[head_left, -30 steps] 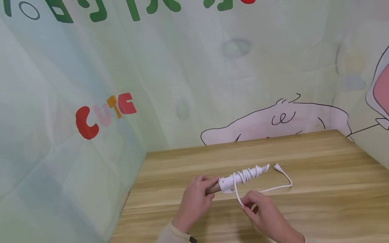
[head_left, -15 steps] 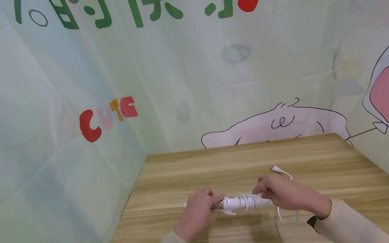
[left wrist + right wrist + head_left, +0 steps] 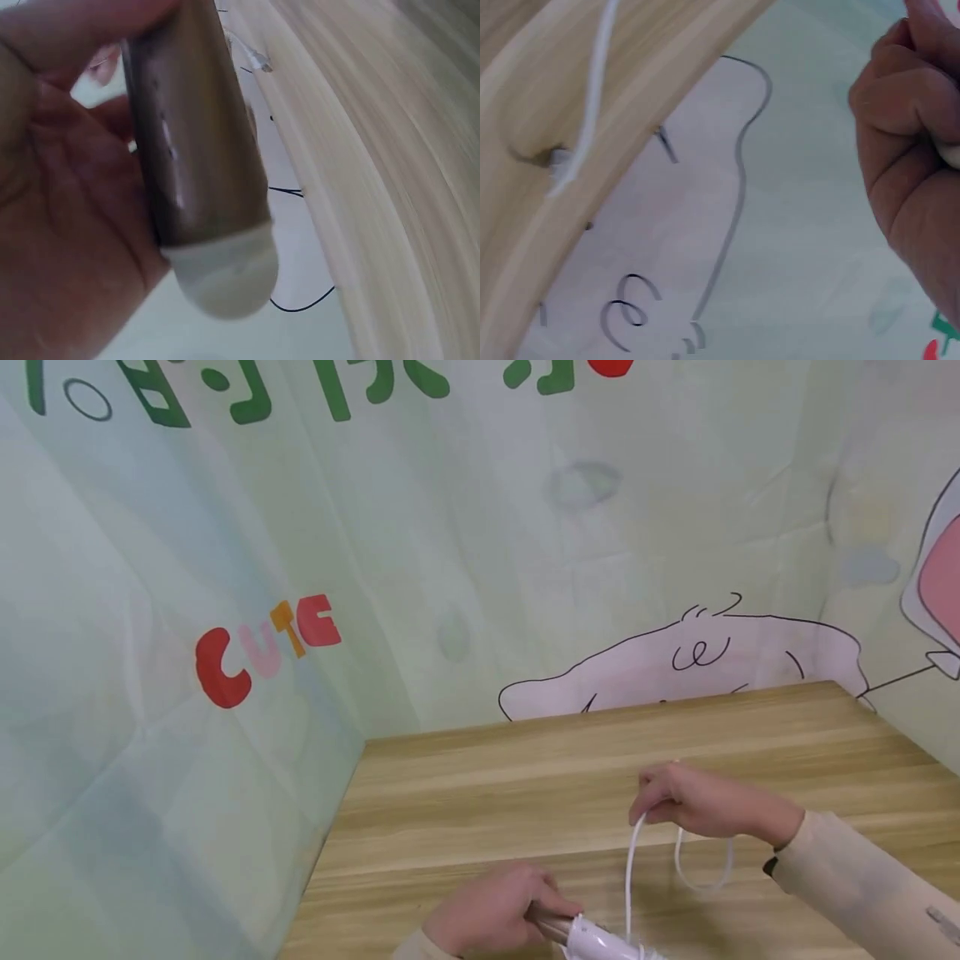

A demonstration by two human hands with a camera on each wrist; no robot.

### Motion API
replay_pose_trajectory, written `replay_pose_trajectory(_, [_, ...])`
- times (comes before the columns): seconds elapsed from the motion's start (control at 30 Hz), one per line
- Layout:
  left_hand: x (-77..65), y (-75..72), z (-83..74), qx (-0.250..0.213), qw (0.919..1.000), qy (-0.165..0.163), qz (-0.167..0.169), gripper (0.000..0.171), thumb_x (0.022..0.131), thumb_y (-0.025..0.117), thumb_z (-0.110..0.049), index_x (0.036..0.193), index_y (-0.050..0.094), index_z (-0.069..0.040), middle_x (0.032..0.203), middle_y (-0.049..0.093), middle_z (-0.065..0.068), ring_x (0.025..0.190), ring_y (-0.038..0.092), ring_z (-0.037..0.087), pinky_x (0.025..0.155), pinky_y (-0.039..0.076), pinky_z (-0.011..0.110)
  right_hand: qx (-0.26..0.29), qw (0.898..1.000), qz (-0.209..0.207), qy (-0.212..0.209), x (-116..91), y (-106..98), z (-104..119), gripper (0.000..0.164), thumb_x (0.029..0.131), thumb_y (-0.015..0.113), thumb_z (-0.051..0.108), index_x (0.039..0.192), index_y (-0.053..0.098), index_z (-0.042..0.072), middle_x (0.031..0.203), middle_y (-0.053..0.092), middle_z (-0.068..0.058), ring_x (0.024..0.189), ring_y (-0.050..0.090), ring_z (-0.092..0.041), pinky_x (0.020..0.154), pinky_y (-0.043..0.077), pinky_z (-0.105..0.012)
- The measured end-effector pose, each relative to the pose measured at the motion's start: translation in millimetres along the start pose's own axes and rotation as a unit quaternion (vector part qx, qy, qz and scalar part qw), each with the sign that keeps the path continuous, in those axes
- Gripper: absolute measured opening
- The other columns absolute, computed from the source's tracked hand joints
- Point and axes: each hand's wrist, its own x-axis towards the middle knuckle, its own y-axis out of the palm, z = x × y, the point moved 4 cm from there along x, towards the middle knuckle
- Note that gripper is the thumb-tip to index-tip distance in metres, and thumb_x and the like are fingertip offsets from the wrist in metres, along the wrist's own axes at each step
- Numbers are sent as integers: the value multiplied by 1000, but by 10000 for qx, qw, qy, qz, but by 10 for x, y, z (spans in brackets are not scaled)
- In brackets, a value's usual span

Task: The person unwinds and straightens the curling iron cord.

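Observation:
In the head view, low on the frame, my left hand (image 3: 501, 906) grips the brown barrel of a curling iron (image 3: 598, 940). Its white handle points right and downward, partly cut off by the lower edge. The left wrist view shows the barrel (image 3: 199, 135) and its rounded whitish tip (image 3: 227, 276) beside the palm. Above and to the right, my right hand (image 3: 696, 799) pinches the white cord (image 3: 630, 877), which runs taut up from the handle. A further loop of cord hangs below that hand. The right wrist view shows the plug (image 3: 559, 162) on the tabletop.
The wood-grain table (image 3: 465, 793) reaches back to a pale printed curtain (image 3: 480, 568) on the far and left sides. Coloured letters and a cartoon figure decorate the cloth.
My left hand has lowered the curling iron and tilted its handle downward. The right hand circled round the handle with the cord, then drew it upward. The plug is now hidden in the head view.

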Motion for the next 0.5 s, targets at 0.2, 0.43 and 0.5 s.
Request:
replay_pose_trajectory(0.2, [-46,-85,38,-1642,9851,501,115,48,79,82,-7,126,69,-9,101,65,-6,85,50,-6,74,46,12,335,9979,-545,78,-187,157,-311,11,85,73,3,93,79,8,80,53,11,74,46,-2,60,47,-23])
replay_pose_trajectory(0.43, [-56,-255,127,-1990,9777,-54,-671,55,75,81,3,127,69,-10,108,65,-5,96,56,1,83,49,22,-510,9928,-1087,-35,-375,509,-592,13,78,78,0,88,80,8,76,50,12,67,43,2,54,40,-18])
replay_pose_trajectory(0.5, [-49,-284,144,-1940,9767,-353,-849,56,75,81,4,127,69,-12,108,64,-6,94,57,2,81,49,22,-930,9894,-1106,-172,-405,587,-648,14,76,80,0,88,80,9,77,49,12,67,42,3,53,38,-17])
